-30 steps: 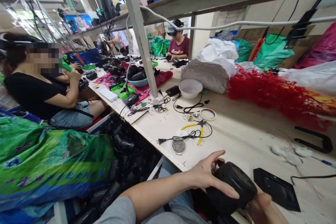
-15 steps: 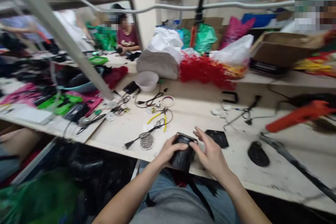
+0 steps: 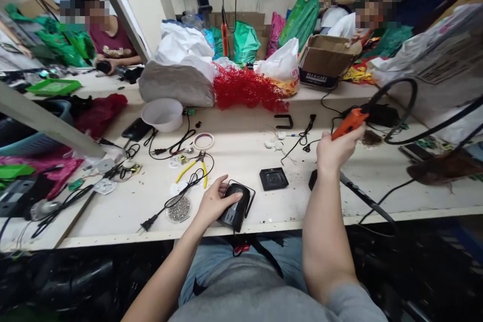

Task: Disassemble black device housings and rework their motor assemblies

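My left hand (image 3: 214,202) is wrapped round a black round lamp housing (image 3: 237,206) that rests on the bench near its front edge. My right hand (image 3: 337,150) is raised above the bench, closed on the orange handle of a corded tool (image 3: 349,123). A flat black square plate (image 3: 273,178) lies between the two hands. Yellow-handled pliers (image 3: 192,166) and a small dish of tiny silver parts (image 3: 178,208) sit just left of my left hand, with a black power cord (image 3: 166,201) running between them.
A white bowl (image 3: 162,114), a tape ring (image 3: 204,140), red netting (image 3: 245,89), bags and a cardboard box (image 3: 325,62) line the back of the bench (image 3: 241,161). Other people sit at the far left and far right. Black cables (image 3: 400,126) loop at the right.
The view swung right. The housing went from both hands at my lap down to the bench under my left hand. My right hand left it and took up the orange tool.
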The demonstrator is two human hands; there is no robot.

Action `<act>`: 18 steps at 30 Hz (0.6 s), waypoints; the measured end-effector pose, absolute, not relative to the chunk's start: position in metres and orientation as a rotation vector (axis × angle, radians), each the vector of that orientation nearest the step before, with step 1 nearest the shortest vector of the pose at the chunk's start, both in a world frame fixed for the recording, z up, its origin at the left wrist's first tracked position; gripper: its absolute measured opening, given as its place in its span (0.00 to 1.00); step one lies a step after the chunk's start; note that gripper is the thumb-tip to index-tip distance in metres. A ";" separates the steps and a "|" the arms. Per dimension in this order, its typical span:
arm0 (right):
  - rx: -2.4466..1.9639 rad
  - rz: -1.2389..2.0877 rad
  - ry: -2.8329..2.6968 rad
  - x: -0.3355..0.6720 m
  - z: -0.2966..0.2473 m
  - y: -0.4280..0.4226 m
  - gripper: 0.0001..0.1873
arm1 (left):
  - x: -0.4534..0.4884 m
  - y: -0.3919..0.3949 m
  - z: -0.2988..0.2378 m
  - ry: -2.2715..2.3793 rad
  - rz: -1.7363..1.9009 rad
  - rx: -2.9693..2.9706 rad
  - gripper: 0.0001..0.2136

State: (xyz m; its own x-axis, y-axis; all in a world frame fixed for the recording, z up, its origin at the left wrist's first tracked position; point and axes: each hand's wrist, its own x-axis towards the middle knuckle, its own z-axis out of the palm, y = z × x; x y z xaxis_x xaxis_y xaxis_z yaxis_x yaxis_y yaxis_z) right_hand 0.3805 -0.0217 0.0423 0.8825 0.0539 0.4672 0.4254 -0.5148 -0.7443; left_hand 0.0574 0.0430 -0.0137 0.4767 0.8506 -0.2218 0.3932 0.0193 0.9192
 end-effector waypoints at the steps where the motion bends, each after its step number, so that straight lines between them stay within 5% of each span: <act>1: -2.102 -0.453 -0.350 0.387 0.041 -0.019 0.40 | 0.055 0.041 -0.014 1.100 0.533 1.654 0.34; 8: -2.180 -0.531 -0.428 0.399 0.033 -0.020 0.30 | 0.065 0.004 0.008 1.013 0.894 2.338 0.17; 11: -2.206 -0.516 -0.449 0.398 0.034 -0.022 0.28 | 0.112 -0.034 0.018 0.578 0.607 2.614 0.10; 18: -2.263 -0.371 -0.471 0.382 0.058 -0.035 0.31 | 0.230 -0.077 -0.009 0.412 0.046 2.668 0.21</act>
